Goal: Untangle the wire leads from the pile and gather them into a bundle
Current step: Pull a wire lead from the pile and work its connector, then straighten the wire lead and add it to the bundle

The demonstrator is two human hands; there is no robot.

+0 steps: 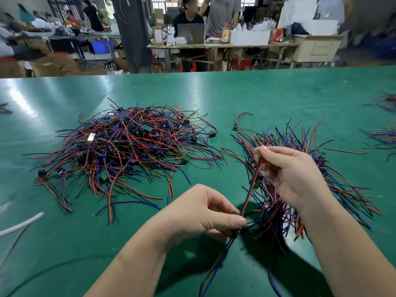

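Big green table (257, 93) takes up most of the shot, with a busy workshop behind it.

The biggest thing on it is the pile (128, 146), a messy heap of red, blue and black wire leads sitting left of centre, ends poking out in every direction. Off to the right, well apart from it, is the bundle (347, 189). The leads there lie roughly side by side and fan out at the far end, so it's a lot tidier than the heap.

Both hands are out front, near the bundle. The left hand (199, 213) has its fingers curled and is pinching the wire lead (249, 189) low down, with thumb against fingertips. A few strands trail from that grip toward the bottom edge. The right hand (289, 172) is raised over the bundle and pinches the same lead at its upper end, so the red strand runs on a slant between the two hands.

Smaller stuff: a couple more clumps of wire (383, 136) at the far right edge, one stray lead (242, 118) lying alone just beyond the bundle, a white cable (21, 225) coming in from the left, and little green circuit boards (147, 129) scattered through the pile.
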